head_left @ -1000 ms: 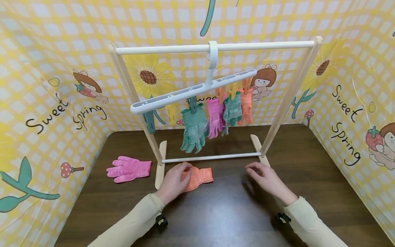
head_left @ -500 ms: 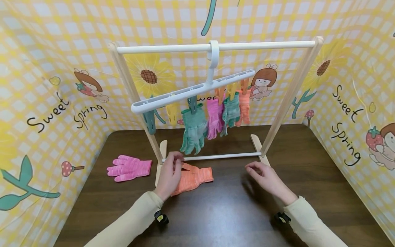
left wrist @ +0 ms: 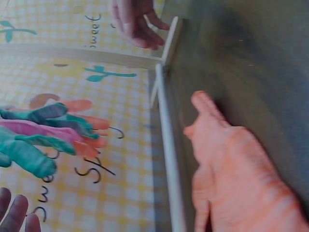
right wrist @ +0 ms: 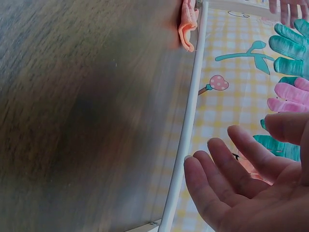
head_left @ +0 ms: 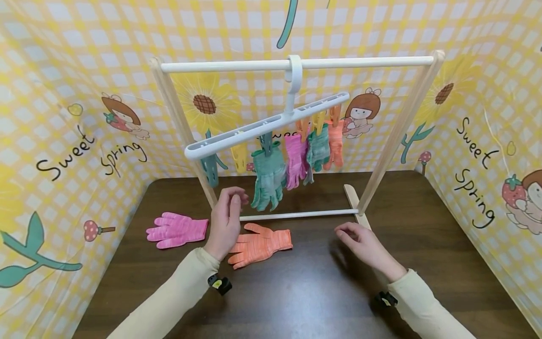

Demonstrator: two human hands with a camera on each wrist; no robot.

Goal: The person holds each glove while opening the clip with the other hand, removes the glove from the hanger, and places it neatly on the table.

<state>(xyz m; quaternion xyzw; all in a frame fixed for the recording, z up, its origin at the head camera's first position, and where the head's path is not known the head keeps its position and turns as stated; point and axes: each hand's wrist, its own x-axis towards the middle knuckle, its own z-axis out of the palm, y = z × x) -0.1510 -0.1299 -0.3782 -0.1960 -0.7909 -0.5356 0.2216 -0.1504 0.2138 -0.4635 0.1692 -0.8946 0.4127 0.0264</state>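
Observation:
My left hand (head_left: 226, 219) is raised near the rack's left post, its fingers loosely bent around nothing. Just right of it hangs a green glove (head_left: 269, 176), pinned by a teal clothespin (head_left: 266, 143). Below that hand an orange glove (head_left: 262, 245) lies flat on the table, seen close up in the left wrist view (left wrist: 236, 179). A pink glove (head_left: 178, 230) lies farther left. My right hand (head_left: 364, 245) hovers by the rack's right foot with relaxed fingers and holds nothing, as the right wrist view of that hand (right wrist: 251, 188) also shows.
A white hanger (head_left: 271, 123) hooks over the rack's top bar (head_left: 360, 62). Farther along it hang a pink glove (head_left: 296, 160), another green glove (head_left: 318, 148) and an orange glove (head_left: 336, 143). A teal clothespin (head_left: 209, 170) and a yellow clothespin (head_left: 239, 157) hang bare at its left end.
My left hand has risen off the orange glove and moved up and left toward the hanger's left end, uncovering the glove. The hanger has swung slightly. My right hand has hardly moved.

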